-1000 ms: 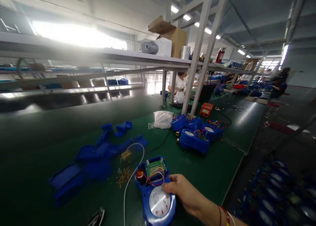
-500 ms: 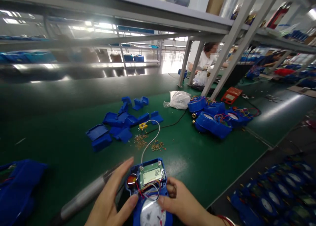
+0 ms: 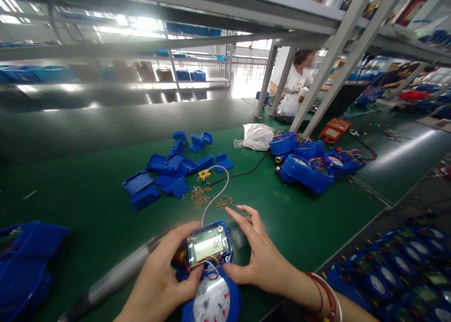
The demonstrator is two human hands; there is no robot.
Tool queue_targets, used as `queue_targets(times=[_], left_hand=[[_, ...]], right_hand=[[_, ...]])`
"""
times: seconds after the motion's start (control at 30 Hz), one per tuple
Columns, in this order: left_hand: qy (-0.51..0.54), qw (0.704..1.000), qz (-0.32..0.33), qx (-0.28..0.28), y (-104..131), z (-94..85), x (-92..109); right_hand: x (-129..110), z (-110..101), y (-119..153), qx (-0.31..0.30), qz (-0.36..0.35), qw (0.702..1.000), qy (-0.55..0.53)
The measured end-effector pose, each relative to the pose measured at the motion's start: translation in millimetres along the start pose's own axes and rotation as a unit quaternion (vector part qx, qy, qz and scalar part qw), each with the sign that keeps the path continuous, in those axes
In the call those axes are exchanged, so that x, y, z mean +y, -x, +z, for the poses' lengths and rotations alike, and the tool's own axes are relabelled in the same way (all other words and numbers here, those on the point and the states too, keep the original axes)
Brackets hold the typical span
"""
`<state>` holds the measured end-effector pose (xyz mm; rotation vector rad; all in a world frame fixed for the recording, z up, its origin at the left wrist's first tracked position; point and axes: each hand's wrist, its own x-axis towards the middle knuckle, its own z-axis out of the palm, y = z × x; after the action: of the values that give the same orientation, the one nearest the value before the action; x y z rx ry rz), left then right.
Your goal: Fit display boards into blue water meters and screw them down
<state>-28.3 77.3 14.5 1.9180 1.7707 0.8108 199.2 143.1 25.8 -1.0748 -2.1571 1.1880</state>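
Note:
A blue meter (image 3: 211, 296) with a round white dial lies at the front centre, its upper housing uncovered. Inside, the display (image 3: 207, 247) reads 0.2, with coloured wires below it. My left hand (image 3: 169, 265) grips the meter's left side, thumb by the wires and fingers behind the housing. My right hand (image 3: 259, 251) is at the meter's right side, fingers spread apart, thumb near the housing edge. A white cable (image 3: 225, 186) arches up from the housing. Left of the meter lies a grey cylindrical tool (image 3: 120, 275), partly hidden by my left hand.
Blue plastic covers (image 3: 172, 167), small brass screws (image 3: 200, 196) and a yellow part (image 3: 204, 174) lie beyond. A white bag (image 3: 258, 136) and wired blue meters (image 3: 305, 172) sit right of them. Shelf legs (image 3: 338, 64) rise behind. More meters are at lower right; a person sits across.
My right hand has opened and moved up and right, off the meter's side. The meter has turned slightly, and my left hand has closed in around its upper left.

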Motion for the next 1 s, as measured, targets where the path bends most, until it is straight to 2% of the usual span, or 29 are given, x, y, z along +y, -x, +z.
queue_targets(times=[0.13,0.27,0.33,0.4,0.47,0.53,0.63,0.73,0.83,1.0], left_hand=[[0.047,0.999,0.019,-0.002,-1.4,5.0,0.7],[0.116,0.992,0.011,-0.038,-6.5,-1.1,3.7],[0.196,0.977,0.009,-0.085,-10.0,-10.1,6.1],[0.291,0.951,0.004,-0.106,-13.2,-19.3,7.5],[0.343,0.935,-0.018,-0.087,-15.6,-24.7,7.2],[0.334,0.939,-0.04,-0.076,-17.0,-25.2,6.5],[0.282,0.952,-0.053,-0.111,-18.1,-21.1,9.6],[0.303,0.943,-0.088,-0.11,-19.2,-19.1,19.1],[0.405,0.902,-0.115,-0.098,-20.9,-19.7,30.4],[0.46,0.865,-0.194,-0.055,-26.1,-17.4,45.5]], right_hand=[[-5.0,-6.9,-15.4,-0.016,-0.107,0.994,0.008],[-7.3,-11.5,-24.0,0.015,-0.153,0.988,0.012],[-13.2,-17.0,-25.3,0.025,-0.171,0.985,0.021],[-22.0,-25.0,-26.3,0.026,-0.204,0.978,0.029],[-30.9,-33.5,-27.5,0.027,-0.257,0.964,0.056],[-37.0,-39.9,-28.7,0.042,-0.32,0.94,0.112],[-38.3,-42.4,-28.5,0.089,-0.382,0.898,0.201],[-32.8,-36.7,-24.7,0.161,-0.393,0.877,0.225],[-26.3,-25.7,-18.5,0.222,-0.368,0.882,0.194],[-22.7,-3.9,-8.1,0.261,-0.34,0.885,0.182]])
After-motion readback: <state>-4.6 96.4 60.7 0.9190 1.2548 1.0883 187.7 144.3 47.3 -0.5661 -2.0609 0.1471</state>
